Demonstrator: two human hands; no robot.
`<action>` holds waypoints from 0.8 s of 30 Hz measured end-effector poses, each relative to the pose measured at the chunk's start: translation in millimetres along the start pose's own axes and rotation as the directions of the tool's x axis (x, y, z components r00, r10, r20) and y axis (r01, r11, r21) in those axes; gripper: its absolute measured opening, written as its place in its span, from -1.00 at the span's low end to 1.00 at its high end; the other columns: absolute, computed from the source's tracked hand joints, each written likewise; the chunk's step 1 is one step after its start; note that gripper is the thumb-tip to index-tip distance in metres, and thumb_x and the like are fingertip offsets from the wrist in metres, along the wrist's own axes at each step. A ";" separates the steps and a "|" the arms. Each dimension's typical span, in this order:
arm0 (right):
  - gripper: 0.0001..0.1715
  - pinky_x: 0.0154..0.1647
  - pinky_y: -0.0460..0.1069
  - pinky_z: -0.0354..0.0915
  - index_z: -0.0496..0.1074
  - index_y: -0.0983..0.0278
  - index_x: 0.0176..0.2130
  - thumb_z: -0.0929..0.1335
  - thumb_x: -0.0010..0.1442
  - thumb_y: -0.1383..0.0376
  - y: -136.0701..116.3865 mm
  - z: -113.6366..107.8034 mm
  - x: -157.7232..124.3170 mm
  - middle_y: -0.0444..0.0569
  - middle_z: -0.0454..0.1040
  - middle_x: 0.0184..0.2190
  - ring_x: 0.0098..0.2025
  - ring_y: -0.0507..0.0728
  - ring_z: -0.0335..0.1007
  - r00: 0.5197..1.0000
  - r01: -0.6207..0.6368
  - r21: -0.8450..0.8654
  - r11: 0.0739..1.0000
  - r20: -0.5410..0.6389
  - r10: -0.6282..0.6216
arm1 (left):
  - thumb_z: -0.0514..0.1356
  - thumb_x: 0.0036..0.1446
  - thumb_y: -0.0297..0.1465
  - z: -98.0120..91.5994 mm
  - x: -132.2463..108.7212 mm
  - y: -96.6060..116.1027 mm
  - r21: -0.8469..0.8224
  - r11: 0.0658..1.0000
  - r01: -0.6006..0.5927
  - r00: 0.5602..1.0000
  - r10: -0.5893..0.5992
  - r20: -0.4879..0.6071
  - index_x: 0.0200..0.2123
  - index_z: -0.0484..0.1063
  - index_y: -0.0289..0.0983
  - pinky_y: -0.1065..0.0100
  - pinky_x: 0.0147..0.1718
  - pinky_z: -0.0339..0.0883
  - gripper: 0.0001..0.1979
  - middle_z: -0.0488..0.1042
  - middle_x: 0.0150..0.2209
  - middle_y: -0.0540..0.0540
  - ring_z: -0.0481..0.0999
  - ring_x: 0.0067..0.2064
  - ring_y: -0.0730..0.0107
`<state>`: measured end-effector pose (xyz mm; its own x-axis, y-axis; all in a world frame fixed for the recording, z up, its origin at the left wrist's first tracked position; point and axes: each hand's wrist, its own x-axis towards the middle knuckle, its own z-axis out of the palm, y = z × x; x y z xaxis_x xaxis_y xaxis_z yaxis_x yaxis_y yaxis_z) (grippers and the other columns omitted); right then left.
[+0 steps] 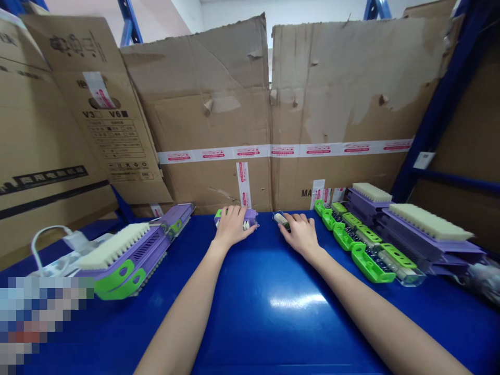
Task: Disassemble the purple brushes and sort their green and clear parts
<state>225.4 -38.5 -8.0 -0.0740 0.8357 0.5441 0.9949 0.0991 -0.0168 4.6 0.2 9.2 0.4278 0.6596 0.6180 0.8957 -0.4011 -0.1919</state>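
My left hand (233,225) rests on a small purple and green part (250,215) at the far edge of the blue table (273,302), fingers curled over it. A short way to its right, my right hand (300,232) has its fingers closed round a small green and white piece (280,218). Both arms reach straight forward from the near edge. Most of each held piece is hidden under the fingers.
A purple and green brush unit with a cream pad (128,252) lies at the left beside a white cable (47,242). Several green parts (363,245) and stacked purple brush units (422,229) sit at the right. Tall cardboard boxes (273,114) wall the back.
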 end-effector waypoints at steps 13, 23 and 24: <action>-0.50 -0.17 0.07 0.04 0.35 0.29 0.02 0.10 0.30 0.10 7.9 -6.5 2.5 0.12 0.46 -0.13 -0.06 0.24 0.28 0.993 -0.120 -0.017 0.993 -0.020 0.120 | 0.00 0.12 -0.01 -2.1 0.5 7.6 -0.026 1.000 0.011 1.000 -0.010 0.022 0.05 0.25 -0.34 0.07 0.02 0.03 -0.40 0.36 -0.09 -0.26 0.26 -0.03 0.03; -0.53 -0.17 0.07 0.07 0.32 0.30 0.03 0.12 0.29 0.12 8.1 -6.7 2.3 0.13 0.47 -0.14 -0.08 0.25 0.30 0.994 -0.107 -0.012 0.994 0.022 0.107 | 0.03 0.12 -0.20 -4.1 2.0 25.4 0.052 0.998 0.030 0.999 -0.031 0.028 0.05 0.26 -0.38 0.02 0.04 0.01 -0.51 0.35 -0.09 -0.29 0.26 -0.04 0.01; -0.53 -0.17 0.06 0.06 0.32 0.31 0.03 0.12 0.29 0.12 8.6 -6.6 2.5 0.13 0.47 -0.14 -0.08 0.25 0.30 0.994 -0.106 -0.012 0.994 0.032 0.106 | 0.03 0.12 -0.21 -3.8 1.9 27.9 0.059 0.997 0.040 0.999 -0.042 0.022 0.05 0.26 -0.38 0.00 0.05 0.00 -0.51 0.35 -0.10 -0.29 0.27 -0.04 0.01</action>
<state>234.2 -39.1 -1.3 0.0298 0.8582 0.5125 0.9979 0.0036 -0.0640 29.9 -12.1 7.9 0.3927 0.6897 0.6083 0.9178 -0.3358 -0.2118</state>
